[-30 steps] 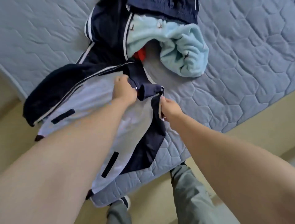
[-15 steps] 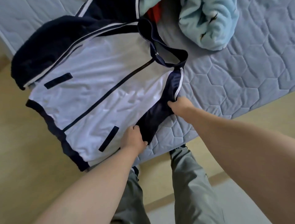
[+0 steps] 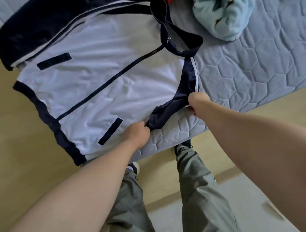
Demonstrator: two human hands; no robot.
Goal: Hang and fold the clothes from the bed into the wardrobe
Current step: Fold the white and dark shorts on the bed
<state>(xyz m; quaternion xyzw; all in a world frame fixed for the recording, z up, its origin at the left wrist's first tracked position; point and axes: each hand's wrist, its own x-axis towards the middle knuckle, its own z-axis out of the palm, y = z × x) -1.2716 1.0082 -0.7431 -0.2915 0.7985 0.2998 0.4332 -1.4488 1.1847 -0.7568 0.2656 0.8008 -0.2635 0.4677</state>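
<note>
Gripping the navy sleeve (image 3: 172, 107) of the white jacket (image 3: 102, 82) with both hands, I have my left hand (image 3: 138, 134) curled tight round the bunched end of it, right at the jacket's near edge beside the lower pocket strip. My right hand (image 3: 197, 103) is closed round the same sleeve further up, where the white piping comes down from the jacket's shoulder. The sleeve runs in a slack curve between my two fists.

The jacket lies front up and zipped on the bed (image 3: 248, 66), its collar standing open. Its navy hem hangs past the mattress edge over the floor (image 3: 24, 140). The jacket's other sleeve (image 3: 33, 24) lies along its far side.

Beyond the jacket's collar sits a crumpled light blue garment (image 3: 221, 18), and just beside the collar a scrap of red cloth (image 3: 168, 1) shows at the frame's edge. On the jacket's near side my legs in grey trousers (image 3: 198, 182) stand on the floor.
</note>
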